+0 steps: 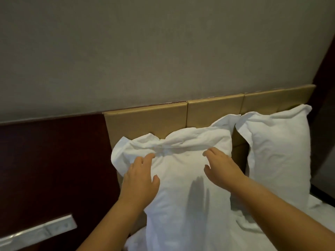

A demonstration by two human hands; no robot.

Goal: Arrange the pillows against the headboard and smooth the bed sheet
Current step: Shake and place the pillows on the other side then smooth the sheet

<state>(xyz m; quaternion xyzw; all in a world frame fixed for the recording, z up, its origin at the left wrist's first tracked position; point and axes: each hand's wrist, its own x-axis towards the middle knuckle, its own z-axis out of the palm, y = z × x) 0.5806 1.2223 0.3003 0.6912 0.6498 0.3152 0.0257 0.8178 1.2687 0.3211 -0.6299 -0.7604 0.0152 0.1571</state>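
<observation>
Near pillow (184, 178): white, creased, standing upright against the tan padded headboard (148, 120); its top edge is bunched and folded over, with a loose flap of case hanging at its 10 o'clock corner. Second pillow (277, 151): white, at 3 o'clock of the first, also upright against the headboard; a narrow gap of headboard shows between the two, though their top corners nearly meet. Bed sheet (253, 229): white, rumpled, visible at 5 o'clock of the near pillow, below both pillows.

Left hand (139, 180): fingers straight and slightly spread, laid on the near pillow's upper left face at 10 o'clock; it grips nothing. Right hand (223, 165): fingers extended and close together, laid flat on the pillow's upper right face at 2 o'clock; nothing is held.

Dark wood panel (54, 160) adjoins the headboard at 9 o'clock; a silver plate (39, 232) is mounted on it at 7 o'clock; grey wall (163, 51) above.
</observation>
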